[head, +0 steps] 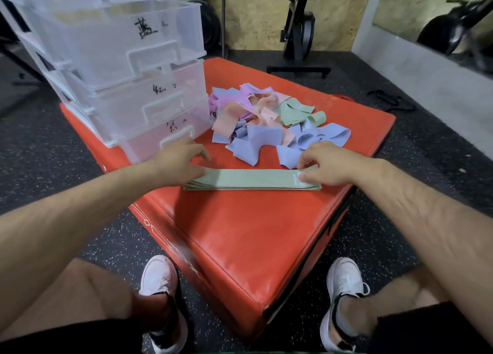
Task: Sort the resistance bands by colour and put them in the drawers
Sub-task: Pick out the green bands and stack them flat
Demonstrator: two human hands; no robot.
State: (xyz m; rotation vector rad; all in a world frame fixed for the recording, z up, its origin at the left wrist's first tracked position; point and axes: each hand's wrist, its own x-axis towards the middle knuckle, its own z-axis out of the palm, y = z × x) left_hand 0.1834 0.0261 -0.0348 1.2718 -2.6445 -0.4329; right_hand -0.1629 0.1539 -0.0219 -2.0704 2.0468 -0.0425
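Observation:
A flat stack of green resistance bands [250,179] lies across the red padded box [240,233] in front of me. My left hand [177,164] rests on the stack's left end with curled fingers. My right hand [326,164] pinches the stack's right end. Behind the stack sits a loose pile of bands: blue ones [264,137], peach ones [232,116], purple ones [248,91] and green ones [296,112]. A clear plastic drawer unit [125,68] with handwritten labels stands on the box's left rear part, with all its drawers pushed in.
The box sits on black speckled rubber floor [400,145]. An exercise machine's black stand [298,49] is behind it, and a white ledge [426,68] runs along the right. My knees and white shoes [344,281] flank the box's near corner.

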